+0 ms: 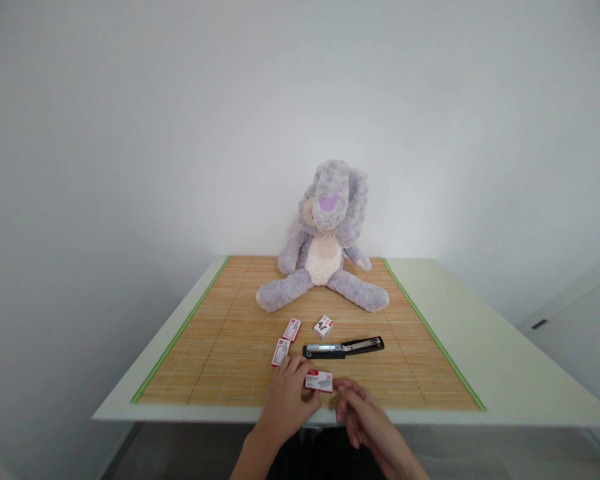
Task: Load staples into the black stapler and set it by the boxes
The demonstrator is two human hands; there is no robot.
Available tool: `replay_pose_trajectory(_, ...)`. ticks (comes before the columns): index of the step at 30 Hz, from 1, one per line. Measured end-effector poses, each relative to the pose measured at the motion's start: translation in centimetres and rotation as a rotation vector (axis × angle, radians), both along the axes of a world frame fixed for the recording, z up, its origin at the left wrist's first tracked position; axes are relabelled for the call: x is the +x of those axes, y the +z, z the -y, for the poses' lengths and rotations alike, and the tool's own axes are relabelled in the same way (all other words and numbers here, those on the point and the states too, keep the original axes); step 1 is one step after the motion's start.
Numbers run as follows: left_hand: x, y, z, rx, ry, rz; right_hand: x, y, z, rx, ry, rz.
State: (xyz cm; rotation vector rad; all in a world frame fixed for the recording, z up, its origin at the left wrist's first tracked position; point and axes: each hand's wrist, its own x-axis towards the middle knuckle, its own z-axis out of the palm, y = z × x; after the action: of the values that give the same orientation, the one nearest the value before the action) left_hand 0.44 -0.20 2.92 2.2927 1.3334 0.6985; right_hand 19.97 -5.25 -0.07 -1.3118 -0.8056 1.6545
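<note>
- Centrally, the red-and-white staple box (319,382) sits between both hands, near the table's front edge.
- The left hand (289,393) curls round its left end, fingers and thumb nearly closed on it; the right hand's (361,408) bunched fingertips meet its right end, though whether they pinch it I cannot tell.
- Just beyond the grip, an opened black stapler (343,349) lies crosswise, blocking the way forward.
- Beyond the left fingers: two similar boxes (281,352); behind the stapler, a small white carton (323,325).
- Farthest from the grip, a lilac-grey plush animal (325,260) sits on the bamboo mat (180,373).
</note>
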Motion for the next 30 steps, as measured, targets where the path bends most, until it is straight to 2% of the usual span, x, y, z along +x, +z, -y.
replay_pose_trajectory(6,2.2,-0.9,0.4,0.003,-0.024,0.059,1.4,-0.7,-0.6,0.01,0.028,0.099)
replay_pose_trajectory(9,1.8,-1.4,0.1,-0.008,-0.043,0.082,3.2,-1.2,-1.1,0.07,0.015,0.264)
replay_pose_trajectory(12,0.4,-1.9,-0.4,-0.02,-0.05,0.126,4.8,-1.2,-1.6,0.226,-0.012,0.491)
replay_pose_trajectory(15,-1.2,-2.0,-0.9,-0.045,-0.07,0.147,4.9,0.0,-2.0,0.359,0.128,0.76)
replay_pose_trajectory(18,-2.1,-1.8,-1.3,-0.074,-0.099,0.159,4.0,1.6,-2.3,0.381,0.268,0.905)
replay_pose_trajectory(22,-2.6,-1.4,-1.5,-0.088,-0.096,0.179,3.6,2.6,-2.8,0.389,0.307,0.961)
replay_pose_trajectory(30,-3.3,-1.3,-1.6,-0.063,-0.054,0.187,4.8,2.0,-2.7,0.384,0.266,0.913)
